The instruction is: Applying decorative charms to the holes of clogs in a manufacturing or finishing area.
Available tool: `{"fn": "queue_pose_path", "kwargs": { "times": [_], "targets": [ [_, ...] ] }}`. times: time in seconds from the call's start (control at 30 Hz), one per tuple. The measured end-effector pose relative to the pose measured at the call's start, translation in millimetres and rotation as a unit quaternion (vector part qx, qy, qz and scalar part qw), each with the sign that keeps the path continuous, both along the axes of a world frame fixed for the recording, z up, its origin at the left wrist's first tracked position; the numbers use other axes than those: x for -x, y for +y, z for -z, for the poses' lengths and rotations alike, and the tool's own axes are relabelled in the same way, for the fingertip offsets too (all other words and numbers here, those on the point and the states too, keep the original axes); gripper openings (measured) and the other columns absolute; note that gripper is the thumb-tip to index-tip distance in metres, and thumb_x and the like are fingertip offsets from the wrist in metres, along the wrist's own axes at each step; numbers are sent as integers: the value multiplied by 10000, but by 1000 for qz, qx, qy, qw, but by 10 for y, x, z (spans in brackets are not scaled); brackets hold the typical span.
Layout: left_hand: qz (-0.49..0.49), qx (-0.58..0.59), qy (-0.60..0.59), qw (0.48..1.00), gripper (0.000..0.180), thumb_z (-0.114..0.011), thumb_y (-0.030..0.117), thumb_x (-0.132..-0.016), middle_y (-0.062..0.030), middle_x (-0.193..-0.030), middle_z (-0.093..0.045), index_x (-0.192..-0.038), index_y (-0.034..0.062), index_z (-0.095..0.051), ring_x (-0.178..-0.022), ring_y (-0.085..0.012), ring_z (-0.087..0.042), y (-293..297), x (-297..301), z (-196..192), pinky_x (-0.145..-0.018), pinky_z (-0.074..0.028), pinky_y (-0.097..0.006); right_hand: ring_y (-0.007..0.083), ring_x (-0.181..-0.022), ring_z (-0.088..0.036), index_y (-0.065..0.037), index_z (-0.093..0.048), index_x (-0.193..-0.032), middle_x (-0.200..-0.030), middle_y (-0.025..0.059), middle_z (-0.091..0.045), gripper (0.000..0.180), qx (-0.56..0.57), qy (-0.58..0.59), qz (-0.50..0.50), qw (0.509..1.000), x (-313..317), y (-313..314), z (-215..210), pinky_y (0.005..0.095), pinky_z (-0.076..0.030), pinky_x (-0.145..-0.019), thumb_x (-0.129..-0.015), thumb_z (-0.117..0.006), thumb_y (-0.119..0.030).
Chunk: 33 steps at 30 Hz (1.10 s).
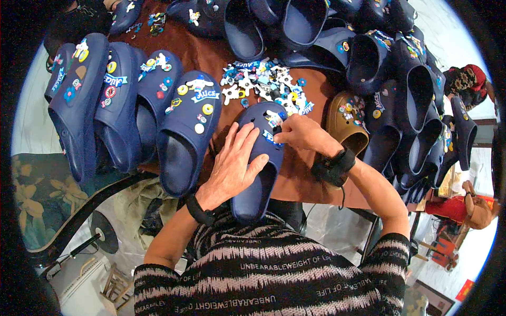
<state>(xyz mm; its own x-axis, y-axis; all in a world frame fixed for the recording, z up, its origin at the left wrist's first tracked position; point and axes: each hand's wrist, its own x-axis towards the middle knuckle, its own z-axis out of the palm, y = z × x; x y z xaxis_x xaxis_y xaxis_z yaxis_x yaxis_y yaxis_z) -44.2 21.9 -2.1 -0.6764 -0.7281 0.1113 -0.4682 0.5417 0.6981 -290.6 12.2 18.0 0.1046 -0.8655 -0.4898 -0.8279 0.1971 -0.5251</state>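
Observation:
A navy blue clog [255, 184] lies in front of me, toe pointing away, its heel over the table's near edge. My left hand [234, 166] rests on its left side, fingers stretched out over the upper and thumb near the foot opening. My right hand [304, 131] is closed at the right of the toe, thumb and fingertips pinched at a blue-and-white banner-shaped shoe charm [270, 138]. A white cartoon charm [274, 119] sits on the upper just beyond it. Past the toe lies a pile of loose charms [269, 84].
Several navy clogs with charms stand in a row at the left, the nearest clog [182, 142] beside my left hand. A brown clog [345, 118] and more navy clogs crowd the right and far side. A brown cloth [158, 34] covers the table. Another person [464, 208] is at the far right.

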Motion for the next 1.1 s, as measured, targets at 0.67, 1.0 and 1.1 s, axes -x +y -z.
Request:
{"fn": "queue_pose_path", "kwargs": {
  "times": [0.67, 1.0, 1.1],
  "targets": [
    [-10, 0, 1, 1000, 620, -505, 438, -1013, -223, -1503, -413, -1440, -8, -445, -1436, -433, -325, 12, -24, 12, -1172, -298, -493, 399, -760, -709, -57, -732, -932, -854, 236, -707, 260, 163, 144, -12, 976, 497, -99, -125, 485, -573, -684, -899, -635, -296],
    [1, -29, 9, 1000, 636, -535, 441, -995, -223, -1512, -400, -1441, -6, -454, -1442, -437, -311, -7, -18, -35, -1184, -277, -497, 344, -977, -699, -285, -705, -1246, -1100, 139, -730, 440, 217, 200, 64, 953, 759, -883, 324, 439, -548, -860, -847, -605, -128],
    [9, -27, 5, 1000, 632, -545, 434, -991, -225, -1510, -400, -1434, -9, -460, -1441, -435, -311, -22, -18, -58, -1185, -276, -495, 325, -1050, -695, -353, -714, -1221, -1123, 104, -733, 451, 196, 159, 112, 961, 732, -864, 328, 446, -554, -895, -845, -644, -114]
  ]
}}
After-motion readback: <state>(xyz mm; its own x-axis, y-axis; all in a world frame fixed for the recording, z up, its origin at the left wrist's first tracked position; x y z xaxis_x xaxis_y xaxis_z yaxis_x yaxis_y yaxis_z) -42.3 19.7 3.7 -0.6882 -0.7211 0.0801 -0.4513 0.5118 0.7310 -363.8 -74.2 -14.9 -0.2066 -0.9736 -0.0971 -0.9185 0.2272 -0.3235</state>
